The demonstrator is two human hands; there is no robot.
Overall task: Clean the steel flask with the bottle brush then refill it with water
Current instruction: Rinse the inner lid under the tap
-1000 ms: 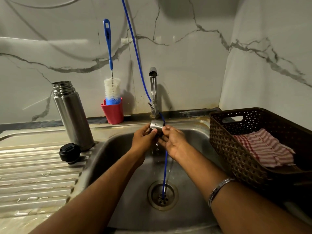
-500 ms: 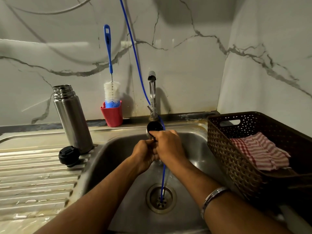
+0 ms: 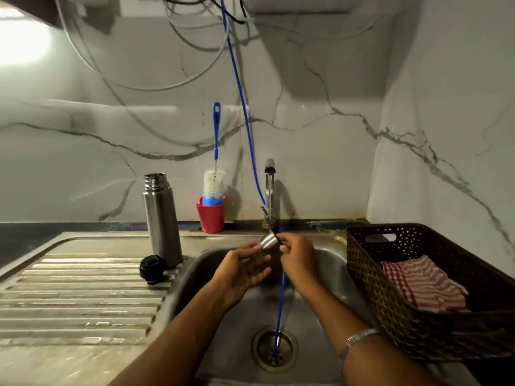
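Observation:
The steel flask point(image 3: 161, 218) stands open and upright on the drainboard, left of the sink, with its black stopper point(image 3: 152, 268) lying at its foot. A blue-handled bottle brush point(image 3: 214, 176) stands bristles down in a red cup point(image 3: 211, 217) against the wall. Over the sink basin, my right hand point(image 3: 298, 257) pinches a small steel cap cup point(image 3: 269, 241) just under the tap point(image 3: 269, 190), from which water runs. My left hand point(image 3: 242, 270) sits beside it with fingers spread, fingertips close to the cup.
A blue hose point(image 3: 245, 121) hangs from above down into the drain point(image 3: 274, 349). A brown woven basket point(image 3: 404, 310) holding a red striped cloth point(image 3: 423, 285) stands on the right. The ribbed drainboard point(image 3: 83, 296) stretches to the left.
The camera has tilted upward, showing more wall and cables. My left hand has let go of the steel cup and opened; my right hand now holds the cup alone, tilted.

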